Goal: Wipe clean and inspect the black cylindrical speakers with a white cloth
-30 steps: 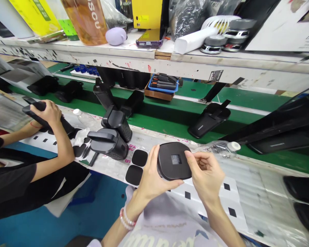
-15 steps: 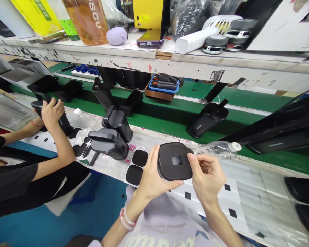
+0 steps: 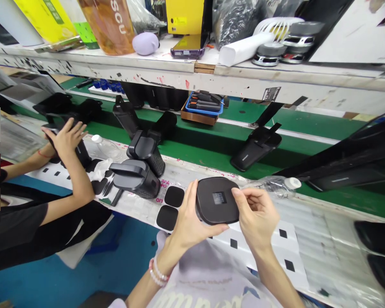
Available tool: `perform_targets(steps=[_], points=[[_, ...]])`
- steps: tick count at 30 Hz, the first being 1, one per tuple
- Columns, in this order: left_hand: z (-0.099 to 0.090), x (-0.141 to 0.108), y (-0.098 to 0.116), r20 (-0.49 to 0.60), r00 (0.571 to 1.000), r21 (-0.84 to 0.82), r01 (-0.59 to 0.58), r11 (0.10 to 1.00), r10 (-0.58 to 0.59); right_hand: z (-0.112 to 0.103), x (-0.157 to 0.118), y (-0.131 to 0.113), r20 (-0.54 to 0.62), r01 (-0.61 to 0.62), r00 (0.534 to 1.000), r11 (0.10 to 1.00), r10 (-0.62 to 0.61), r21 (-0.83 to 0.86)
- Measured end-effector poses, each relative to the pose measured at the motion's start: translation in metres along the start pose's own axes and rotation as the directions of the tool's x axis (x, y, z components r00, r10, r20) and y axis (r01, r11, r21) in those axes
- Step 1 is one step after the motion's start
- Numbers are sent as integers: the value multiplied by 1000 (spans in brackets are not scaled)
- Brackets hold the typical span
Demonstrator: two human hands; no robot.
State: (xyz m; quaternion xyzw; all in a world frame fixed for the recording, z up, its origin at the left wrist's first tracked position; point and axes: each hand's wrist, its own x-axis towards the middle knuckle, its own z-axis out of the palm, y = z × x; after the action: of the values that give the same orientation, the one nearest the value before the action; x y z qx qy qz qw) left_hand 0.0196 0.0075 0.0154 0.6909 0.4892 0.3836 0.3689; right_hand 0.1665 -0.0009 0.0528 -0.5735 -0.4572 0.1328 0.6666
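A black speaker (image 3: 200, 216) is in my left hand (image 3: 189, 218), its rounded-square end turned up toward me. My left fingers and thumb wrap round its sides. Over that end lies a black pad (image 3: 208, 184) with a small square cut-out, through which a pale printed patch shows. My right hand (image 3: 259, 214) is closed at the pad's right edge, thumb on top and fingers curled. Beneath my hands lies a white backing sheet (image 3: 253, 244) with small black squares, and two black pads (image 3: 174, 196) remain on its left part.
Two black speakers with handles (image 3: 136, 177) stand to the left. Clear bottles (image 3: 272, 186) lie on the bench. Black parts (image 3: 256, 147) rest on the green conveyor (image 3: 199, 149). A co-worker's hand (image 3: 67, 137) is at far left. Above runs a cluttered shelf (image 3: 167, 77).
The pad's right edge and my right hand have shifted slightly left, so the pad sits closer over the end. Conveyor parts moved slightly left. The co-worker's fingers have spread.
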Motion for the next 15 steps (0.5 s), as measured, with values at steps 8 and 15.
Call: perform_targets(steps=[8, 15], points=[[-1, 0, 0, -8, 1000, 7, -30, 1000, 30, 1, 4, -2, 5, -29, 1000, 999, 29, -16], [-1, 1, 4, -2, 1000, 10, 9, 1000, -9, 1, 2, -5, -19, -30, 999, 999, 30, -33]])
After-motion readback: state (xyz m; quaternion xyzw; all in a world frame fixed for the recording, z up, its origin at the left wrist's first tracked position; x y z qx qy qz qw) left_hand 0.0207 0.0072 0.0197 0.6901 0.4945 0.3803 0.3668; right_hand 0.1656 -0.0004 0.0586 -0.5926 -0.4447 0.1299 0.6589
